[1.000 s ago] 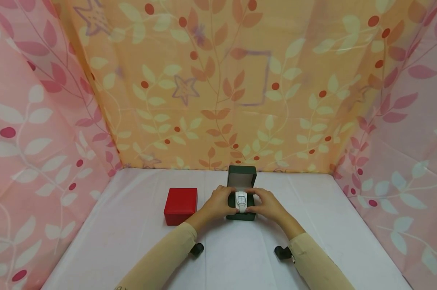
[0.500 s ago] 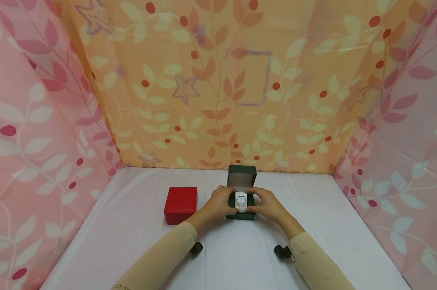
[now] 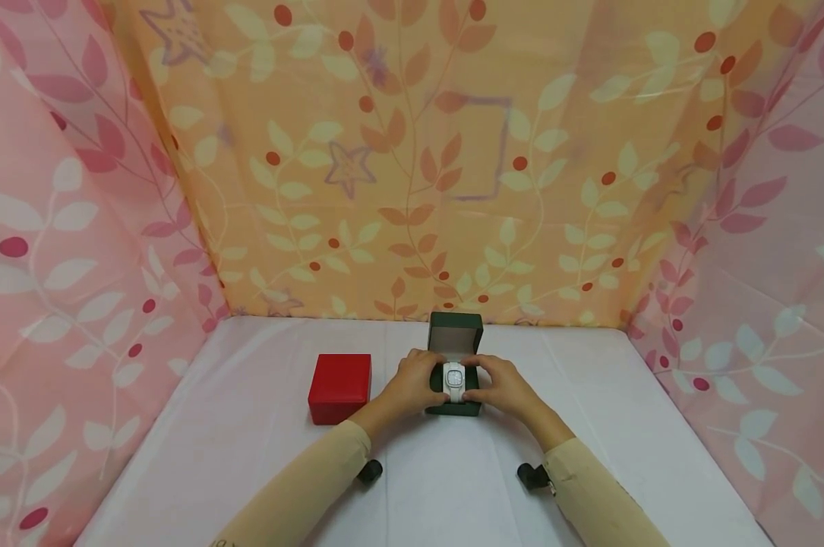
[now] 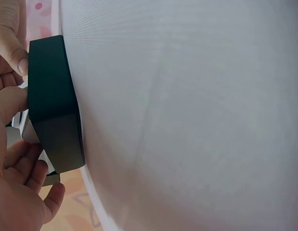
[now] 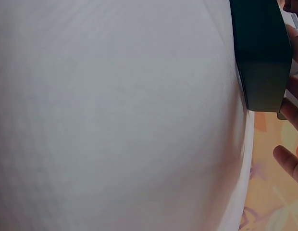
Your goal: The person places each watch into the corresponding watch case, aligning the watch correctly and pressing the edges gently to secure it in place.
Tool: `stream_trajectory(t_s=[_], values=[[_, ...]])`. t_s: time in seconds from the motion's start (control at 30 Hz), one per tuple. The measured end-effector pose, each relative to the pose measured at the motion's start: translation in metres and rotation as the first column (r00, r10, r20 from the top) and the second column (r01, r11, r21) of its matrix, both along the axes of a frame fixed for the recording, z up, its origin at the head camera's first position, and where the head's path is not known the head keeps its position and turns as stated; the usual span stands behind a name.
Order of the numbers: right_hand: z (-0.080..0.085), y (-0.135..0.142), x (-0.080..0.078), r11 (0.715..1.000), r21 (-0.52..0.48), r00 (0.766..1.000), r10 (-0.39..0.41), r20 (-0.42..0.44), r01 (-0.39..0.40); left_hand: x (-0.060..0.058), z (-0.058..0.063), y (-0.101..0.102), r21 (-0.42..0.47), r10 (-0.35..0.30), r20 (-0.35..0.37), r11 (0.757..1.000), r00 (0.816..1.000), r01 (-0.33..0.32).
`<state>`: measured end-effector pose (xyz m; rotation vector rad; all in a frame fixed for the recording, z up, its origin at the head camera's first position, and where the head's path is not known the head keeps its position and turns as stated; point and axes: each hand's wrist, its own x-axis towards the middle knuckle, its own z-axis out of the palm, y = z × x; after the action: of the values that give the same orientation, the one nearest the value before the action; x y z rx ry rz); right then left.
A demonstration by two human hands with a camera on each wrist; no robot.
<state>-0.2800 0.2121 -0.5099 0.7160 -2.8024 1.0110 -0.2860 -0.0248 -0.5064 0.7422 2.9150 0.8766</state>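
Observation:
A white wristwatch point(image 3: 456, 377) with a squarish face sits in a dark green watch box point(image 3: 454, 409), whose lid point(image 3: 456, 320) stands raised at the back. From the left side my left hand point(image 3: 415, 381) holds the watch, thumb near its lower strap and fingers near its upper end. My right hand point(image 3: 499, 386) grips it the same way from the right. Both wrist views show the green box's outer wall point(image 4: 50, 79) with fingers reaching over its rim; the watch is mostly hidden there.
A closed red box point(image 3: 340, 386) stands to the left of the green box, close to my left forearm. White cloth point(image 3: 446, 486) covers the table. A patterned yellow curtain point(image 3: 412, 152) hangs behind its far edge, with pink ones at both sides.

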Motion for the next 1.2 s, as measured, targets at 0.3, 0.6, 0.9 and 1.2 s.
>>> stream_trajectory(t_s=[0.3,0.6,0.9,1.2], values=[[0.0011,-0.0028,0.0015,0.999,-0.007,0.998,0.039,-0.049,-0.04,0.0047,0.0042,-0.0038,-0.026,-0.015,-0.044,1.0,0.999,0.014],[0.0063,-0.0019,0.0016,0.998,0.026,0.996,0.058,-0.065,-0.056,0.0022,0.0055,-0.0041,-0.003,-0.009,-0.002,1.0,1.0,0.009],[0.0079,-0.0005,0.0017,0.996,0.079,0.997,0.055,-0.06,-0.05,-0.0002,0.0063,-0.0023,0.0,-0.01,0.016,1.0,1.0,0.01],[0.0055,0.0006,-0.0011,0.995,0.09,0.998,0.053,-0.031,-0.05,-0.0013,0.0057,-0.0003,-0.014,-0.02,0.006,1.0,1.0,0.02]])
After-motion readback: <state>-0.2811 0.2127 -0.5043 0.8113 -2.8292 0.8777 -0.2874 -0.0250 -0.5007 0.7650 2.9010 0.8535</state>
